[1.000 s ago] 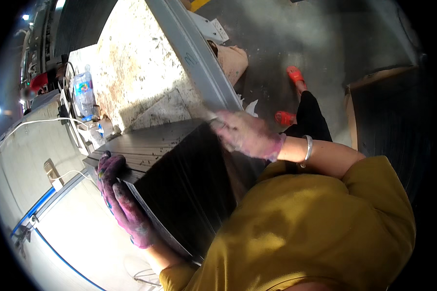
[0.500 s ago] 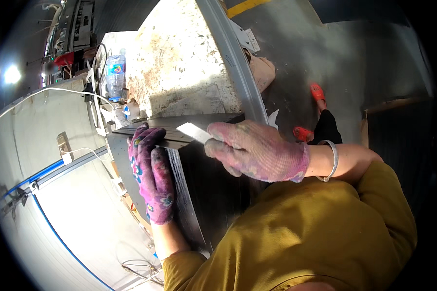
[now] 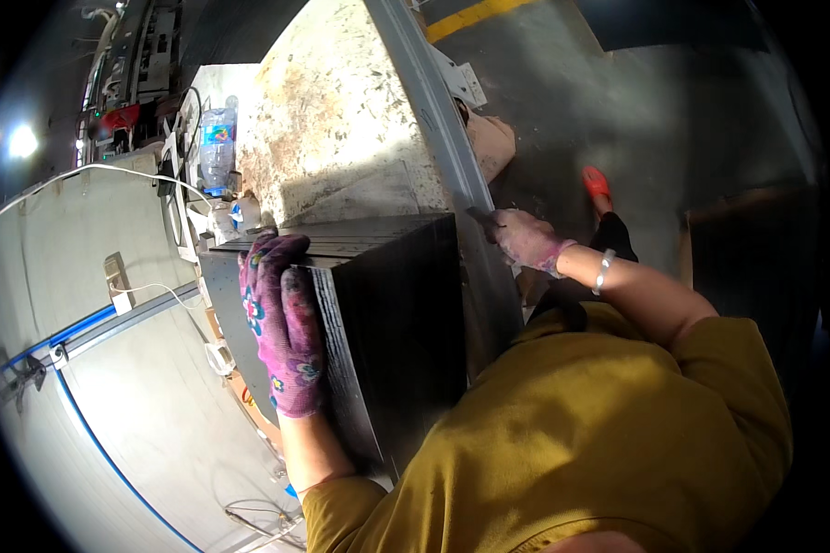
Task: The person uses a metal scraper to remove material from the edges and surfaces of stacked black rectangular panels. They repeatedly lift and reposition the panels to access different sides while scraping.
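Observation:
A stack of dark flat boards (image 3: 397, 313) stands in front of me, its layered light edges facing me. My left hand (image 3: 281, 323), in a purple floral glove, lies along the stack's left side with fingers stretched over its upper corner, gripping nothing separate. My right hand (image 3: 528, 241), in a dusty pink glove, is to the right of the stack, beside the grey metal rail (image 3: 475, 180). Its fingers are closed on a thin flat strip (image 3: 480, 224), which looks dark here. The part of the strip inside the fingers is hidden.
Beyond the stack lies a worn, stained white worktop (image 3: 341, 111). A plastic bottle (image 3: 218, 152) stands at its left edge. White cables and a pale panel with blue trim (image 3: 101, 442) are at left. A red shoe (image 3: 597, 182) shows on the floor.
My right hand has moved right and away from above the stack to beside the rail, carrying the strip, which looked white before. My left hand has stayed nearly in place.

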